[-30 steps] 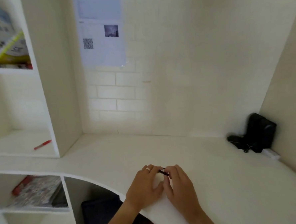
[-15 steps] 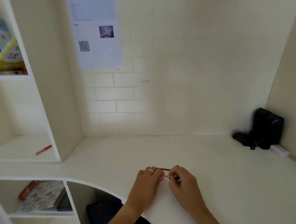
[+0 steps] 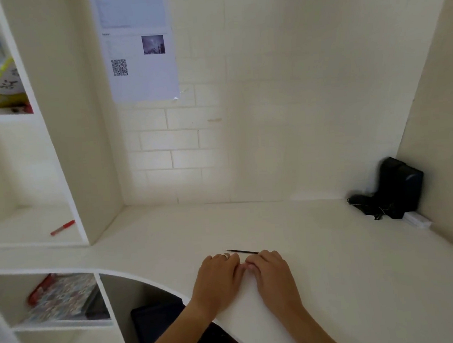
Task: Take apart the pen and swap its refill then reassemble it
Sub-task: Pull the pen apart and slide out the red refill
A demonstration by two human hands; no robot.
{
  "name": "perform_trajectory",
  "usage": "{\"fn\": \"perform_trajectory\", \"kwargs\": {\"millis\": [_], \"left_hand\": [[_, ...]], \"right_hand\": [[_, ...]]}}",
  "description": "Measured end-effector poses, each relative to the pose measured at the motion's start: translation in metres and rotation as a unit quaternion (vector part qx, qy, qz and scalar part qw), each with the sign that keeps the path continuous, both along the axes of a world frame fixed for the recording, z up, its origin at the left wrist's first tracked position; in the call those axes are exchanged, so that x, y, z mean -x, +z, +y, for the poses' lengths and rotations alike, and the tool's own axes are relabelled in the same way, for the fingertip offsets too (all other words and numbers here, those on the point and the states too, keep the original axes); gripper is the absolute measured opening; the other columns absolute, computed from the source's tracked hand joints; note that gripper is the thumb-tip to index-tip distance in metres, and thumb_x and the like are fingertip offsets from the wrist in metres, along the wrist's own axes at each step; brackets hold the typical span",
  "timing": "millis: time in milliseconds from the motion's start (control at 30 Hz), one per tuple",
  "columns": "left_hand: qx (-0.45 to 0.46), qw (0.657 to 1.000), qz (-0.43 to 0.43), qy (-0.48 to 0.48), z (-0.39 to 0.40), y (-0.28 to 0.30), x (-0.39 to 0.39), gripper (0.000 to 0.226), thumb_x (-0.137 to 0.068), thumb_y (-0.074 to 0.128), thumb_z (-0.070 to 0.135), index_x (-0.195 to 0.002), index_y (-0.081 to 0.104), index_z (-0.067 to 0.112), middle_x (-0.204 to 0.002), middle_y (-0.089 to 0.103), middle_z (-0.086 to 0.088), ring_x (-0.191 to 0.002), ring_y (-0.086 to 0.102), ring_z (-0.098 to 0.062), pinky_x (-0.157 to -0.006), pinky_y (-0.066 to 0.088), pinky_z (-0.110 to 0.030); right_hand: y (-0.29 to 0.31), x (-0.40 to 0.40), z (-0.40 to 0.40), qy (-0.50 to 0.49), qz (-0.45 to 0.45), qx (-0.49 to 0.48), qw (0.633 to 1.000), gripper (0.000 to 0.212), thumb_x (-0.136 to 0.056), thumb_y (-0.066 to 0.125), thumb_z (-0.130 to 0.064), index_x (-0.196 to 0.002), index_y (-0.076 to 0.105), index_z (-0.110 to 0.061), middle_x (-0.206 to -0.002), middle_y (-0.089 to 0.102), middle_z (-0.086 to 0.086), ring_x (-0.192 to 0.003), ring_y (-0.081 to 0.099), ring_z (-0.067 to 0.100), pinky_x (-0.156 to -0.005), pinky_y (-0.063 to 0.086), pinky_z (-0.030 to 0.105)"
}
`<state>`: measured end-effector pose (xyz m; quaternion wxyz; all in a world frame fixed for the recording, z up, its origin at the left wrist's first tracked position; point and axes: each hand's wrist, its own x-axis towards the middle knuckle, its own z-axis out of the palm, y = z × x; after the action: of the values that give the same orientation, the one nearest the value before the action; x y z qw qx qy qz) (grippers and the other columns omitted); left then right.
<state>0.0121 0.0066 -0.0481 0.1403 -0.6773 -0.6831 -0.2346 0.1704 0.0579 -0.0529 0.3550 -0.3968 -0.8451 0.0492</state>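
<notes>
My left hand [image 3: 217, 280] and my right hand [image 3: 275, 277] rest knuckles-up on the white desk [image 3: 333, 284], with their fingertips meeting. A small pale sliver of the pen [image 3: 243, 263] shows between the fingertips; the rest of the pen is hidden under the curled fingers. A thin black refill [image 3: 241, 251] lies on the desk just beyond the fingers. Its right end runs behind my right hand's fingers. There is a ring on my left hand.
A red pen [image 3: 62, 227] lies in the shelf compartment at the left. Black objects [image 3: 396, 190] and a white block [image 3: 418, 220] sit in the desk's back right corner. Books fill the lower left cubby [image 3: 63, 298]. A printed sheet [image 3: 138, 46] hangs on the brick wall.
The hands held a dark pen together, then drew slightly apart. A thin black refill has come into view beyond the fingers and now shows more of its length to the left.
</notes>
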Motion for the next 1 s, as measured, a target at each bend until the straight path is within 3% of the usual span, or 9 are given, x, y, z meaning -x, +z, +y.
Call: {"fn": "perform_trajectory", "kwargs": {"millis": [267,467,733,833,1000], "left_hand": [[0.029,0.999,-0.011,0.01,0.0018,-0.006,0.0041,0.045,-0.101,0.03,0.05,-0.067,0.039,0.023,-0.056,0.042,0.007,-0.052,0.04,-0.017,-0.06,0.041,-0.034],[0.031,0.999,-0.01,0.006,-0.0014,-0.0038,0.0044,0.051,-0.1,0.032,0.056,-0.061,0.038,0.023,-0.052,0.039,0.006,-0.048,0.041,-0.017,-0.055,0.026,-0.03],[0.046,0.998,-0.038,0.016,-0.0028,-0.0009,0.0026,0.061,-0.096,0.022,0.064,-0.058,0.039,0.019,-0.049,0.04,0.004,-0.05,0.051,-0.02,-0.051,0.04,-0.036],[0.053,0.998,-0.038,0.027,-0.0023,-0.0018,0.0029,0.062,-0.097,0.028,0.062,-0.056,0.04,0.017,-0.048,0.044,0.001,-0.048,0.049,-0.019,-0.051,0.042,-0.036],[0.056,0.997,-0.027,0.036,-0.0035,-0.0006,0.0025,0.061,-0.096,0.031,0.06,-0.053,0.039,0.018,-0.044,0.038,0.004,-0.043,0.037,-0.014,-0.046,0.03,-0.029]], "right_hand": [[-0.003,0.0021,0.0008,0.02,0.0,0.021,1.0,0.037,-0.095,0.032,-0.031,-0.093,0.069,-0.028,-0.089,0.062,-0.014,-0.084,0.05,0.013,-0.076,0.049,0.032],[-0.003,0.0003,-0.0004,0.03,0.003,0.027,0.999,0.029,-0.097,0.041,-0.023,-0.094,0.07,-0.025,-0.089,0.061,-0.012,-0.084,0.048,0.014,-0.077,0.048,0.031],[0.0017,-0.0009,-0.0038,0.035,-0.008,0.028,0.999,0.025,-0.096,0.046,-0.017,-0.095,0.07,-0.024,-0.089,0.061,-0.01,-0.084,0.048,0.015,-0.077,0.047,0.031],[0.0033,-0.0016,-0.0049,0.037,-0.008,0.027,0.999,0.024,-0.095,0.049,-0.011,-0.095,0.07,-0.024,-0.089,0.061,-0.01,-0.084,0.047,0.015,-0.077,0.046,0.03],[0.0028,0.0002,-0.0047,0.036,-0.013,0.027,0.999,0.026,-0.093,0.055,-0.004,-0.096,0.069,-0.026,-0.091,0.06,-0.014,-0.085,0.044,0.012,-0.078,0.044,0.025]]}}
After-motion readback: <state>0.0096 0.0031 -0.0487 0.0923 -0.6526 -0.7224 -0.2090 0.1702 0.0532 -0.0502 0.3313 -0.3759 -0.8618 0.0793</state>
